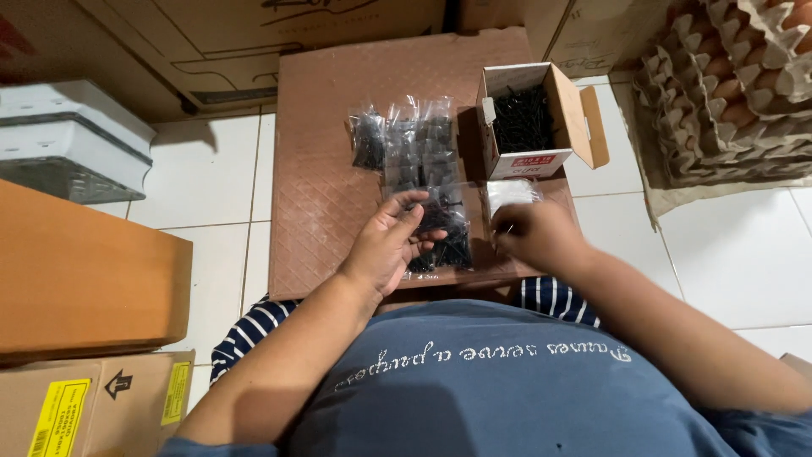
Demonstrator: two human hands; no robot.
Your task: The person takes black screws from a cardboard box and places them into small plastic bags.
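The left hand [389, 241] is turned palm up, with the wrist bent and the fingers curled in a loose cup. Some black screws [420, 239] lie in the cupped palm. The fingers are not pressed together; they sit a little spread around the screws.

The right hand [531, 233] is turned with its back to the camera, so the fingertips are mostly hidden. It looks like it is pinching a few screws, but I cannot tell for sure. It is just below a small clear bag [509, 193] that looks white. Both forearms reach out from the body and meet over the near edge of a brown board [326, 169].

On the board, right past the left hand, lies a row of little bags [414, 144] with dark screws inside. One more full bag [447, 241] lies between the two hands. A small open box [529, 118] full of black screws stands at the far right of the board, well past the right hand.

Egg trays [727, 93] are stacked on the floor to the right. Big cardboard boxes [93, 279] are on the left.
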